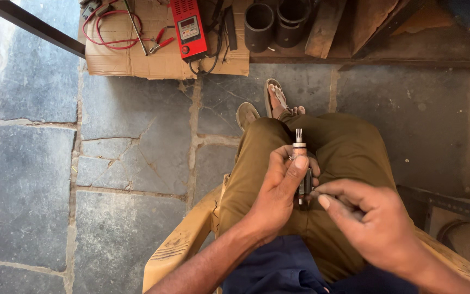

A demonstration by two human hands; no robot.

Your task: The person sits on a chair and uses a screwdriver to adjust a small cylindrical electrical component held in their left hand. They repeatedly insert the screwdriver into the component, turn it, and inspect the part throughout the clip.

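At the far left, on a piece of cardboard (131, 54) lying on the stone floor (28, 179), there was a red wire (101, 30) in loops, and beside it a red meter (189, 27) with a small screen; its top was cut off by the edge of the picture. Black cables next to it were tangled and hard to separate by eye. To the right of them stood two dark pipes (273, 22), also cut off at the top, and then some wooden planks (327, 27) in shadow.

Nearer, the person sat on a yellow plastic chair (183, 245), of which only parts showed beside the legs. The left hand (278, 190) was closed around a small motor part (300, 163), a dark cylinder with a copper band and a toothed metal shaft on its far end. The fingers covered most of its body, so the lower part was hardly visible. The part was held upright above the lap, over the olive trousers (349, 147).

The right hand (376, 223) was just beside the part, on its right, with thumb and forefinger pinched together near the lower end. Whether they held something thin there, I could not tell, because the fingertips hid it. One foot in a sandal (276, 98) showed beyond the knees.
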